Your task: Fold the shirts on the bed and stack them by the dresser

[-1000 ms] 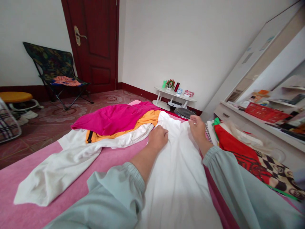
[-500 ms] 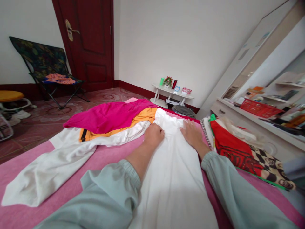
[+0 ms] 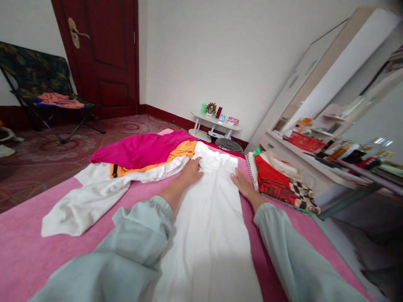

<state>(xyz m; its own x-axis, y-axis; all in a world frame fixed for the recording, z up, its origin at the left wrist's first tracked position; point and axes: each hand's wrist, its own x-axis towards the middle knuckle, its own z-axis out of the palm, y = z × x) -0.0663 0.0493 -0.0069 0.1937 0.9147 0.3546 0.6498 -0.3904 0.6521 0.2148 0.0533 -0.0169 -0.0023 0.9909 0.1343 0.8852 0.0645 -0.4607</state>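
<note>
A long white garment (image 3: 210, 218) lies stretched out lengthwise in front of me, with a gathered, waistband-like part at its far end. It may be trousers or a skirt; I cannot tell which. My left hand (image 3: 191, 172) rests on its left edge near that end, thumb and fingers apart. Across from it, my right hand (image 3: 242, 183) lies flat along the right edge with the fingers stretched out. Left of the garment is a loose heap: a magenta cloth (image 3: 141, 149) over an orange garment (image 3: 181, 154), with a white sleeve-like piece (image 3: 85, 205) trailing toward me.
Everything lies on a pink bedspread (image 3: 28, 235). Folded red and patterned clothes (image 3: 277, 180) are stacked at the right. Beyond stand a small white table (image 3: 217, 121), a folding chair (image 3: 40, 79) and a dresser (image 3: 292, 155) with a red basket (image 3: 305, 141).
My left hand has gone from a closed fist to loosened fingers at the garment's left edge. The right hand has slid slightly toward me along the right edge. The view has turned right.
</note>
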